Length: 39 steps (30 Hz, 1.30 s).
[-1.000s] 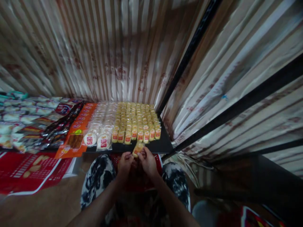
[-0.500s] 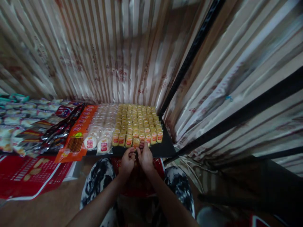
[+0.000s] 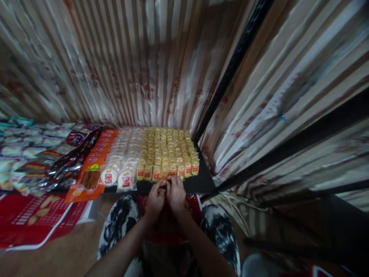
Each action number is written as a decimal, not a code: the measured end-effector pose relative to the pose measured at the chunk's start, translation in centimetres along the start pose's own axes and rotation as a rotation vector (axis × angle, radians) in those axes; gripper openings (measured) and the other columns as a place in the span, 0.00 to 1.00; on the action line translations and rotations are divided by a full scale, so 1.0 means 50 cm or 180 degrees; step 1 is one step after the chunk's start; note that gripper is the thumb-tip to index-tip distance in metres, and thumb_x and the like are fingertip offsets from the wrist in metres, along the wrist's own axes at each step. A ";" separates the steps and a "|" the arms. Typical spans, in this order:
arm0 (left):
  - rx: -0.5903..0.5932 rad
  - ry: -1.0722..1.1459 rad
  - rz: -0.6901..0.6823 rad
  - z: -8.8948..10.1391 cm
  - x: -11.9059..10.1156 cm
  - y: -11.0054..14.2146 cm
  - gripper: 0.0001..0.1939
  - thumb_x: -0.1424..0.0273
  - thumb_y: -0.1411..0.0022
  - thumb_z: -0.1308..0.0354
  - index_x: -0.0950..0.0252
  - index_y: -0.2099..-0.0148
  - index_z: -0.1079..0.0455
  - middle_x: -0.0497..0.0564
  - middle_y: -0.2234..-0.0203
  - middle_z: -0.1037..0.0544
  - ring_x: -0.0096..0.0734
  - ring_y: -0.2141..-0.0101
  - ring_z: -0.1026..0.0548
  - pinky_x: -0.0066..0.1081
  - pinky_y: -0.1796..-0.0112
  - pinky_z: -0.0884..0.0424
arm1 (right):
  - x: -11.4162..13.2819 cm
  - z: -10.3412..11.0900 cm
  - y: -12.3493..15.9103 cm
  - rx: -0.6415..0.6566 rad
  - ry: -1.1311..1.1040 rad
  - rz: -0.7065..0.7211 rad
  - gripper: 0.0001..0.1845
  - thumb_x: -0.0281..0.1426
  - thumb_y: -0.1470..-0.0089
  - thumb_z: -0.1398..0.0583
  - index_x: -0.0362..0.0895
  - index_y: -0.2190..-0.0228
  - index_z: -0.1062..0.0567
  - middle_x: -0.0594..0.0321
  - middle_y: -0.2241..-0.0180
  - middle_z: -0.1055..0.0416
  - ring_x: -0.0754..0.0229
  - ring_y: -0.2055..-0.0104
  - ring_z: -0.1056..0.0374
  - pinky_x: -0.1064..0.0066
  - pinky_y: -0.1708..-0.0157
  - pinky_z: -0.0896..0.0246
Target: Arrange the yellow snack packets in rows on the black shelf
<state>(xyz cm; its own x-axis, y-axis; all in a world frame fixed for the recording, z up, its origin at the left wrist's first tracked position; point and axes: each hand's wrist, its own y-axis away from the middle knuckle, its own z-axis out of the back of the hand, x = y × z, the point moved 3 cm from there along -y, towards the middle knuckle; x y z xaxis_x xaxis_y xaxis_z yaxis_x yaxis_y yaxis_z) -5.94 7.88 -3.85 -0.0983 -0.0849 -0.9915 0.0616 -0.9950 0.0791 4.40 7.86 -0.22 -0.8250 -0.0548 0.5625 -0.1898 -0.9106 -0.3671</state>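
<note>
Rows of small yellow snack cakes (image 3: 157, 152) in clear wrappers with red-and-orange labels stand packed on the black shelf (image 3: 198, 186). One wrapped snack cake (image 3: 165, 172) sits at the front of the block, between its neighbours. My left hand (image 3: 155, 199) is closed, its fingertips pinching at the cake's lower end. From the other side, my right hand (image 3: 175, 194) is closed too, with curled fingers at the same wrapper. My fingers hide the bottom of that cake. Below my hands, between my knees, is a red basket (image 3: 197, 204), its contents mostly hidden by my forearms.
Left of the cakes lie round white wrapped crackers (image 3: 126, 179), an orange snack packet (image 3: 99, 156), dark packets (image 3: 76, 156) and more wrapped snacks (image 3: 20, 148). A red printed sheet (image 3: 37, 221) hangs below. Black metal posts (image 3: 233, 73) and a striped curtain (image 3: 138, 65) border the shelf.
Both hands have come slightly lower and closer together at the front cake. That cake now stands more in line with the front row. The view has shifted a little.
</note>
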 end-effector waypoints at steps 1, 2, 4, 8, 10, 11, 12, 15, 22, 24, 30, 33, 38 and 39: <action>0.0028 -0.0010 0.0000 0.000 -0.001 -0.001 0.21 0.78 0.46 0.52 0.65 0.51 0.31 0.55 0.56 0.26 0.31 0.60 0.27 0.34 0.57 0.29 | -0.002 -0.001 0.002 -0.0003 -0.0051 0.0005 0.10 0.27 0.45 0.50 0.44 0.64 0.31 0.57 0.64 0.33 0.57 0.60 0.36 0.66 0.59 0.38; 0.0050 -0.0023 0.0003 0.000 -0.002 -0.001 0.20 0.77 0.46 0.52 0.65 0.50 0.31 0.56 0.56 0.26 0.30 0.61 0.26 0.34 0.57 0.29 | -0.005 -0.002 0.004 -0.0011 -0.0136 0.0019 0.11 0.27 0.45 0.51 0.44 0.64 0.30 0.57 0.64 0.33 0.58 0.60 0.35 0.67 0.59 0.37; 0.0069 -0.0057 -0.0016 -0.001 -0.004 -0.003 0.20 0.77 0.45 0.53 0.66 0.51 0.31 0.56 0.56 0.26 0.30 0.62 0.26 0.34 0.57 0.29 | -0.012 -0.008 0.009 -0.0032 -0.0348 0.0091 0.13 0.27 0.44 0.52 0.43 0.63 0.30 0.56 0.64 0.32 0.59 0.61 0.35 0.68 0.59 0.37; 0.0038 -0.0079 -0.0134 -0.002 -0.009 -0.007 0.19 0.76 0.44 0.53 0.65 0.51 0.31 0.56 0.57 0.26 0.31 0.60 0.26 0.35 0.56 0.29 | -0.021 -0.019 0.014 -0.0086 -0.0612 0.0287 0.16 0.26 0.44 0.54 0.43 0.59 0.29 0.54 0.60 0.31 0.59 0.57 0.35 0.68 0.56 0.37; 0.0035 -0.0086 -0.0148 -0.003 -0.011 -0.010 0.19 0.77 0.45 0.53 0.66 0.51 0.31 0.56 0.57 0.26 0.31 0.60 0.26 0.35 0.55 0.30 | -0.021 -0.022 0.013 -0.0102 -0.0641 0.0277 0.18 0.26 0.44 0.54 0.43 0.57 0.29 0.54 0.59 0.31 0.58 0.55 0.35 0.67 0.55 0.37; 0.0040 -0.0096 -0.0146 -0.004 -0.012 -0.012 0.19 0.77 0.45 0.52 0.66 0.51 0.31 0.56 0.57 0.26 0.32 0.59 0.27 0.35 0.54 0.31 | -0.021 -0.023 0.012 -0.0085 -0.0652 0.0249 0.18 0.26 0.44 0.54 0.43 0.57 0.29 0.54 0.58 0.31 0.59 0.54 0.35 0.67 0.54 0.37; 0.0046 -0.0108 -0.0147 -0.004 -0.014 -0.013 0.20 0.77 0.46 0.52 0.67 0.52 0.31 0.57 0.56 0.26 0.32 0.58 0.27 0.35 0.54 0.31 | -0.021 -0.024 0.011 -0.0048 -0.0666 0.0226 0.19 0.26 0.44 0.54 0.43 0.57 0.28 0.54 0.58 0.31 0.59 0.54 0.35 0.67 0.53 0.37; 0.0040 -0.0115 -0.0170 0.000 -0.021 -0.014 0.20 0.78 0.47 0.52 0.66 0.52 0.31 0.56 0.56 0.26 0.31 0.59 0.27 0.34 0.54 0.31 | -0.022 -0.026 0.012 0.0053 -0.0706 0.0188 0.19 0.25 0.44 0.53 0.44 0.55 0.29 0.55 0.58 0.32 0.59 0.54 0.36 0.66 0.52 0.38; -0.0146 -0.0615 -0.0263 0.027 0.005 0.037 0.14 0.78 0.47 0.54 0.63 0.64 0.28 0.51 0.67 0.23 0.32 0.63 0.27 0.34 0.56 0.32 | -0.028 -0.028 0.044 0.0216 -0.0775 0.0269 0.22 0.24 0.44 0.54 0.42 0.51 0.32 0.53 0.57 0.36 0.59 0.53 0.37 0.65 0.51 0.39; -0.0137 -0.0737 -0.0103 0.032 0.020 0.057 0.14 0.79 0.48 0.53 0.62 0.64 0.29 0.51 0.67 0.23 0.32 0.62 0.27 0.35 0.55 0.32 | -0.027 -0.029 0.047 0.0268 -0.0735 0.0278 0.22 0.24 0.45 0.55 0.40 0.51 0.32 0.52 0.57 0.36 0.58 0.52 0.39 0.65 0.50 0.40; 0.0086 -0.0692 -0.0266 0.023 0.007 0.063 0.14 0.77 0.45 0.55 0.63 0.61 0.30 0.51 0.64 0.24 0.31 0.61 0.28 0.32 0.56 0.34 | -0.021 -0.030 0.027 0.0263 -0.0671 0.0071 0.22 0.26 0.45 0.54 0.40 0.51 0.32 0.53 0.59 0.35 0.57 0.55 0.38 0.63 0.52 0.39; 0.0115 -0.0646 -0.0202 0.020 -0.003 0.044 0.12 0.76 0.45 0.54 0.62 0.64 0.30 0.49 0.67 0.24 0.29 0.64 0.28 0.29 0.59 0.33 | -0.014 -0.023 0.019 0.0236 -0.0712 0.0043 0.21 0.26 0.45 0.53 0.41 0.51 0.31 0.54 0.60 0.34 0.57 0.55 0.37 0.64 0.52 0.39; 0.0451 -0.0763 0.0131 0.023 0.041 0.054 0.10 0.73 0.44 0.52 0.63 0.67 0.29 0.48 0.72 0.24 0.29 0.68 0.27 0.27 0.64 0.33 | -0.010 0.001 0.064 0.0279 -0.1187 0.0242 0.18 0.27 0.43 0.53 0.43 0.57 0.28 0.56 0.62 0.30 0.60 0.57 0.34 0.69 0.54 0.38; 0.0535 -0.0791 0.0239 0.023 0.060 0.062 0.09 0.74 0.45 0.51 0.63 0.68 0.29 0.48 0.73 0.24 0.29 0.69 0.27 0.27 0.64 0.33 | -0.018 0.000 0.082 0.0385 -0.1214 0.0249 0.16 0.27 0.43 0.53 0.44 0.59 0.28 0.56 0.63 0.29 0.61 0.58 0.33 0.69 0.54 0.38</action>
<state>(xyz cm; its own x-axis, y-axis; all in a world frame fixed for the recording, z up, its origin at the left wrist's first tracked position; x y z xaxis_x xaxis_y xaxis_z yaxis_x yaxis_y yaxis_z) -7.17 4.46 -6.44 -0.3410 -0.1483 -0.9283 -0.0853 -0.9785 0.1876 4.36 4.18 -2.21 -0.5734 -0.2532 0.7792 -0.0515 -0.9380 -0.3427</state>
